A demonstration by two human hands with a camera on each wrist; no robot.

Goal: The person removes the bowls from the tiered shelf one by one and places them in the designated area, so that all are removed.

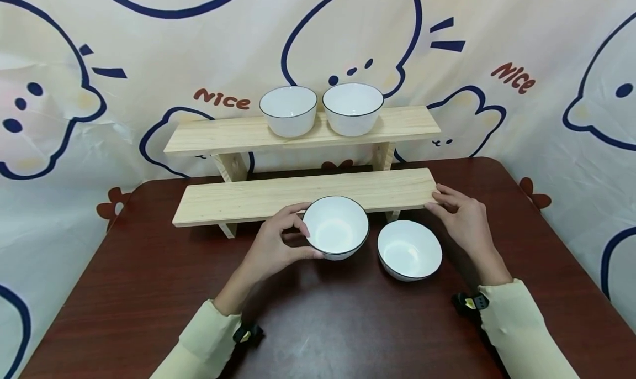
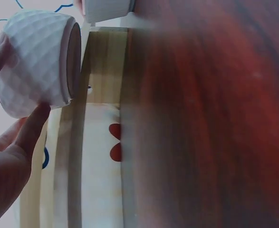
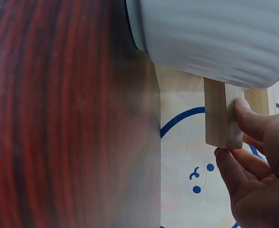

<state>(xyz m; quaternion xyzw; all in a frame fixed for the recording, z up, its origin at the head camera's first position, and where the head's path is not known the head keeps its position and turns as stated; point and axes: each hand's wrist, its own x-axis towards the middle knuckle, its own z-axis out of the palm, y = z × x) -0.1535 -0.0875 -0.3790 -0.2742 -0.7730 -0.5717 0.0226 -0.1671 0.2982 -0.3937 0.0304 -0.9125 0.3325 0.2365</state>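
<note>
My left hand (image 1: 278, 238) grips a white bowl (image 1: 335, 227) with a dark rim by its left side, thumb low and fingers along the wall. From above, the bowl overlaps the front edge of the lower wooden shelf board (image 1: 238, 202). Its outside shows a diamond-patterned texture (image 2: 34, 61) in the left wrist view. At the board's right end, my right hand (image 1: 462, 216) pinches the corner; the right wrist view has thumb and fingers on either face of the board end (image 3: 220, 118). Another white bowl (image 1: 409, 250) sits on the table between my hands.
Two white bowls, left (image 1: 289, 111) and right (image 1: 353, 109), stand side by side on the upper shelf board (image 1: 213, 136). The stand rests on a dark red-brown table (image 1: 149, 290). Behind it hangs a cartoon-printed cloth (image 1: 164, 47).
</note>
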